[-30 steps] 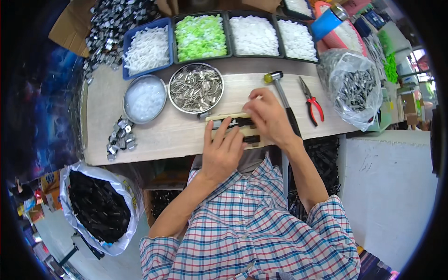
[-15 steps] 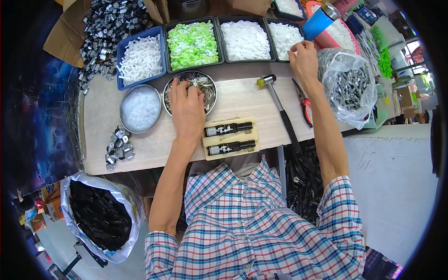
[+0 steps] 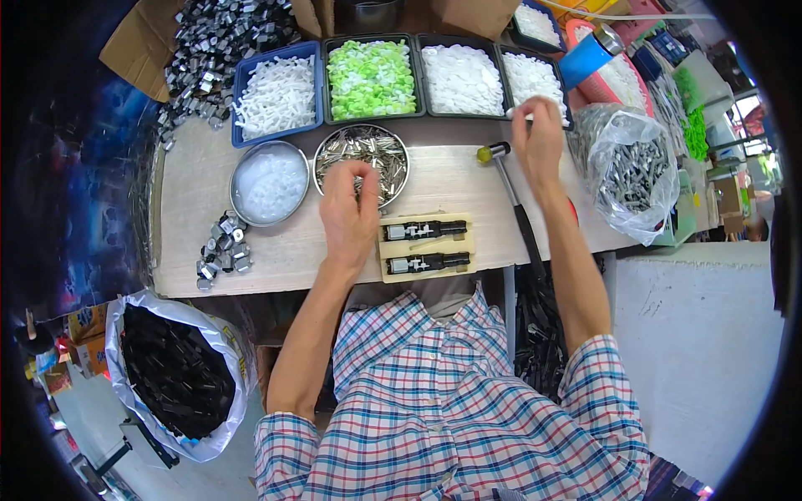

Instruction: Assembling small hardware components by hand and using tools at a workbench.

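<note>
The left hand (image 3: 349, 209) hangs over the near rim of the round pan of metal pins (image 3: 361, 159), thumb and forefinger pinched together at the tips; whether a pin sits between them is too small to tell. The right hand (image 3: 539, 138) is well away at two o'clock, over the front edge of the tray of white pieces (image 3: 535, 79), fingers closed on a small white part (image 3: 514, 111). Between the hands, at six o'clock from the pan, the wooden jig (image 3: 426, 247) carries two black assemblies (image 3: 426, 230) lying side by side, untouched. A hammer (image 3: 511, 196) lies just right of the jig, its yellow-tipped head near the right wrist. At nine o'clock from the pan stands a bowl of clear pieces (image 3: 269, 182), and beyond it a loose heap of metal clips (image 3: 224, 250) by the table edge. Trays of white (image 3: 278, 93) and green parts (image 3: 370, 77) line the far side. A likely slip: the pinch on so slim a pin is slight, so it could drop back into the pan or roll off the table. The right forearm, swinging back toward the jig, could also catch the hammer handle and knock the jig askew.
</note>
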Available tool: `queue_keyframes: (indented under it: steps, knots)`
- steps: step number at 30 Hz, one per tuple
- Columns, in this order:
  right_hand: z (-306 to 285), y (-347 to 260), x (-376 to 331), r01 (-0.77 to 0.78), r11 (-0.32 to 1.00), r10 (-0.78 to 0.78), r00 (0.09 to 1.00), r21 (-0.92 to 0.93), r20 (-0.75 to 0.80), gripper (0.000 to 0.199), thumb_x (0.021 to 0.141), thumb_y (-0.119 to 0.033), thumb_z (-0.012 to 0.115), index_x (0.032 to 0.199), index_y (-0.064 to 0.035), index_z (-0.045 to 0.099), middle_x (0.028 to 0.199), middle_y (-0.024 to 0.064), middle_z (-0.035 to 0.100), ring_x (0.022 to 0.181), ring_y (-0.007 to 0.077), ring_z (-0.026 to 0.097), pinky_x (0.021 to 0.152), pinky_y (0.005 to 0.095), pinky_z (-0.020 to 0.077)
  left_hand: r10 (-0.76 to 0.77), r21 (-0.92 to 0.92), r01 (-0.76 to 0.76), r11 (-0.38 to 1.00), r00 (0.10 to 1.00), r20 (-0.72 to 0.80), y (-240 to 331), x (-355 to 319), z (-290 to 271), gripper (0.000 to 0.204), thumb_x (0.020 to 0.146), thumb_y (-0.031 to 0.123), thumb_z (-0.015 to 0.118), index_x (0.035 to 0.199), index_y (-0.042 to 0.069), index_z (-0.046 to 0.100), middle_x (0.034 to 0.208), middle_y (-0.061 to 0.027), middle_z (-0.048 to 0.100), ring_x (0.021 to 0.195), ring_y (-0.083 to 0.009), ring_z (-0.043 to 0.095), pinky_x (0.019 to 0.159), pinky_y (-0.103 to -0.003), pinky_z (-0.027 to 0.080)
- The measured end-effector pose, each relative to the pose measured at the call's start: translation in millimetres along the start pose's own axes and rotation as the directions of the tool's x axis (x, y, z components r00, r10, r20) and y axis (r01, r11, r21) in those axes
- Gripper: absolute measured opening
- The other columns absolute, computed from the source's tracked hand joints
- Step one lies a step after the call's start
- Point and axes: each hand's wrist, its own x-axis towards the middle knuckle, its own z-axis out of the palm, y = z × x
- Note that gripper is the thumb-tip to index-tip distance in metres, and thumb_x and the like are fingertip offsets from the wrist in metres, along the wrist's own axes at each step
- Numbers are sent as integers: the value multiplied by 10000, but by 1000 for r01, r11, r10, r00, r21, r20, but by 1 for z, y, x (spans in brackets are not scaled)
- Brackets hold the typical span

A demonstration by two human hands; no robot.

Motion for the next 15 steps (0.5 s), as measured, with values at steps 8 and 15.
queue_keyframes:
  steps: [8,15]
  knots:
    - [-50,-181,-69,-760,-125,516,499,638,696,96,1031,-122,592,1008,-35,626,1002,45,672,927,146,634,841,276,485,-275,-525,301,796,953,129,48,-46,3,102,975,-15,646,1010,18,555,1096,-107,674,886,-75,596,795,-212,491]
    - [-61,-196,-81,-655,-560,359,360,507,861,159,1037,-172,588,1107,-33,624,1041,72,695,979,149,661,896,328,544,-337,-727,368,579,921,198,64,-59,0,137,971,-34,636,1050,9,533,1100,-164,705,924,-116,678,832,-238,561]
